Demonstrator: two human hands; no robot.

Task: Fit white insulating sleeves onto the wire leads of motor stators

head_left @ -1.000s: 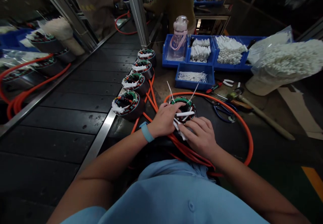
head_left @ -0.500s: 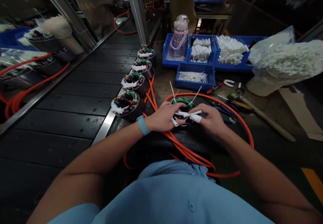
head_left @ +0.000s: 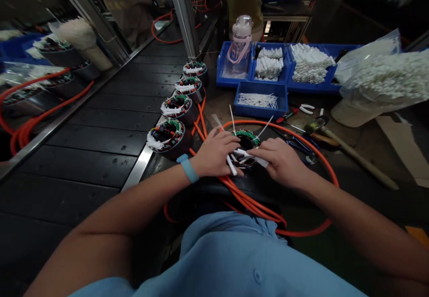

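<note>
A motor stator (head_left: 248, 135) with green and dark windings stands in front of me, largely covered by my hands. White cable ties (head_left: 232, 118) poke up from its rim. My left hand (head_left: 219, 152) lies over its left side, fingers curled round a white sleeve tube (head_left: 232, 165) that sticks out below them. At the stator's right side, my right hand (head_left: 283, 161) pinches a second white sleeve (head_left: 241, 152) lying across the opening. White wrapping covers a fingertip of that hand. The wires inside the sleeves are hard to see.
Several finished-looking stators (head_left: 169, 138) line the left edge by the conveyor (head_left: 110, 138). An orange hose (head_left: 331, 172) loops round the work. Behind are blue bins (head_left: 253, 111) of white tubes and ties. Pliers (head_left: 306, 108) and a hammer (head_left: 362, 158) lie right. People stand beyond.
My right hand's fingers have closed in over the white sleeve and its wrapped fingertip has turned down. The left hand has shifted slightly left, with its tube tilted more steeply.
</note>
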